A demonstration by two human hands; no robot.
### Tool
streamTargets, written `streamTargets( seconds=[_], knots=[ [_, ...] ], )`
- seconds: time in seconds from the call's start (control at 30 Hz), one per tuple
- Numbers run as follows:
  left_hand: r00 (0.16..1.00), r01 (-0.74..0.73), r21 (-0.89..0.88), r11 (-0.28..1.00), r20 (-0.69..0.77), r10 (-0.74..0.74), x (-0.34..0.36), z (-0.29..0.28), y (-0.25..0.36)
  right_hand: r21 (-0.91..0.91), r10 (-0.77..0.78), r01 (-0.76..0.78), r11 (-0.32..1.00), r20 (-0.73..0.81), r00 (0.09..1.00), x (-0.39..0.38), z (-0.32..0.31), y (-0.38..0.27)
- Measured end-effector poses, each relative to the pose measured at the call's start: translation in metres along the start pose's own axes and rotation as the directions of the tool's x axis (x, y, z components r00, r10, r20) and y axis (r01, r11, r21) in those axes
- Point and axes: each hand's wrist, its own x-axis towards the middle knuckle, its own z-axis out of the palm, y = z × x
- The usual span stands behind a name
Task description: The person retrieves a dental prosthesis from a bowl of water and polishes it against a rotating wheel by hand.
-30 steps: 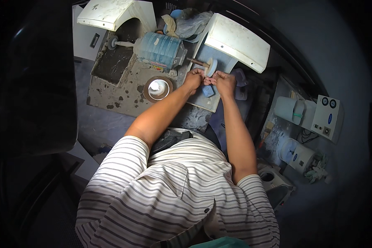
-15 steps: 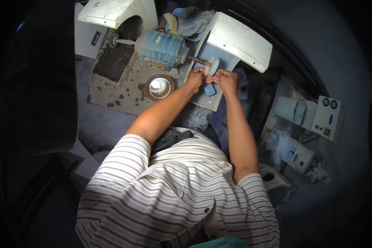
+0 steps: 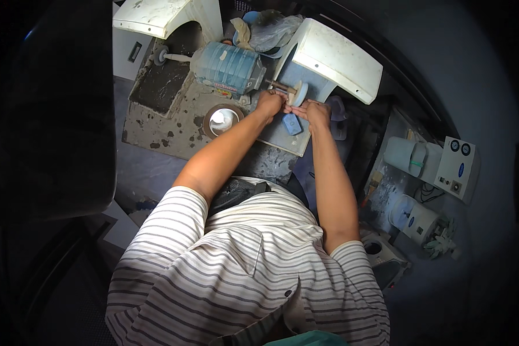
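My left hand (image 3: 270, 106) and my right hand (image 3: 316, 114) meet just below a pale round polishing wheel (image 3: 300, 94) on a spindle (image 3: 278, 86). The fingers of both are closed and pinched around something small that I cannot make out, held close against the wheel's lower edge. Beneath the hands, a blue block (image 3: 292, 123) lies on the tray (image 3: 282, 140) under a white hood (image 3: 340, 62). Left of the spindle sits a ribbed, clear blue plastic bottle (image 3: 224, 66), lying sideways over the machine's middle.
A brown-rimmed bowl (image 3: 207, 123) with white contents stands on the stained bench (image 3: 181, 134). At far left, another wheel (image 3: 160, 55) hangs over a dark basin (image 3: 166, 92) beneath a second hood (image 3: 150, 17). Plastic bags (image 3: 277, 33) lie behind. Right are a gauge-fronted box (image 3: 457, 167) and a brush (image 3: 375, 180).
Both hands have shifted slightly left and down relative to the wheel, the right hand's fingers turning more toward the left. The whole view has moved a little.
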Motion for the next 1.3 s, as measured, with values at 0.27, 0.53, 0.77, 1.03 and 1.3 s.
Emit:
streamTargets(
  seconds=[0.27,0.53,0.77,1.03,1.3],
  knots=[
    [0.999,-0.005,0.004,1.000,-0.033,0.005,0.003,0.007,0.000,0.017,-0.020,0.020,1.000,-0.010,1.000,0.000,0.004,-0.004],
    [0.997,-0.074,-0.095,0.993,0.029,0.077,0.000,0.006,-0.022,-0.131,-0.261,0.258,0.957,-0.006,0.965,-0.005,0.000,0.012],
    [0.992,-0.117,-0.192,0.974,0.020,0.124,-0.018,0.010,-0.028,-0.647,-0.644,0.516,0.562,0.050,0.763,-0.032,-0.007,0.025],
    [0.996,-0.027,-0.329,0.944,0.069,0.053,-0.031,0.019,-0.025,-0.629,-0.825,0.724,0.285,0.224,0.519,-0.045,-0.017,0.025],
    [0.998,0.005,-0.435,0.900,0.065,0.025,-0.035,0.017,-0.024,-0.561,-0.852,0.797,0.223,0.285,0.439,-0.040,-0.019,0.029]
  ],
)
